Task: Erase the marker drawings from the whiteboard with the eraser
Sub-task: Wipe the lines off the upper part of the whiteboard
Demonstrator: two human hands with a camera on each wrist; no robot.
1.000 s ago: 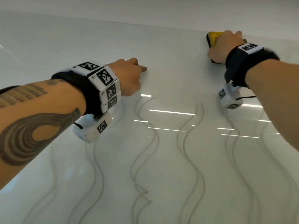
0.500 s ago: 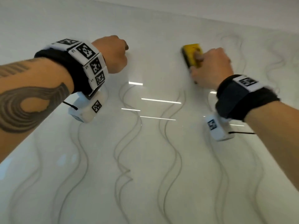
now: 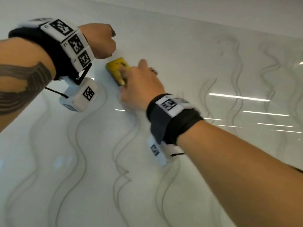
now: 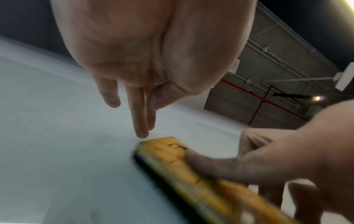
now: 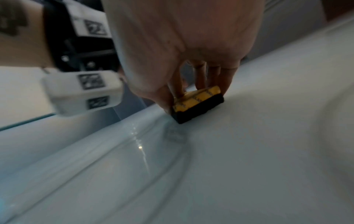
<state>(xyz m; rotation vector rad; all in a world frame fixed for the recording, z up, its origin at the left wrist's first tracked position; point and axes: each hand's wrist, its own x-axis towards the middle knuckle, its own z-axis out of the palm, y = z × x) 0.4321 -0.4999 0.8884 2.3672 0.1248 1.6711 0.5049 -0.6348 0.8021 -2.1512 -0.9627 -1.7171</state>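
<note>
1. Gripping the yellow-topped rectangular eraser with the black felt base (image 3: pixel 117 71), the right hand (image 3: pixel 141 89) is pressing it flat against the glossy white whiteboard (image 3: pixel 180 46), thumb on one long side and fingers on the other.
2. The eraser is sitting near the whiteboard's upper edge, toward its left part, just beside the left hand (image 3: pixel 100 41).
3. The left hand is holding nothing; its fingertips (image 4: pixel 142 134) are resting on the board just beyond the eraser's far end, with some fingers tucked under.
4. Faint grey wavy marker lines (image 3: pixel 123 153) are running down the board below the eraser and off to the right, so most of the drawing looks still to be wiped.
5. To wipe well, I would judge that keeping the felt fully flat, pressing evenly and overlapping each pass matters most, so no ghost streaks are left.
</note>
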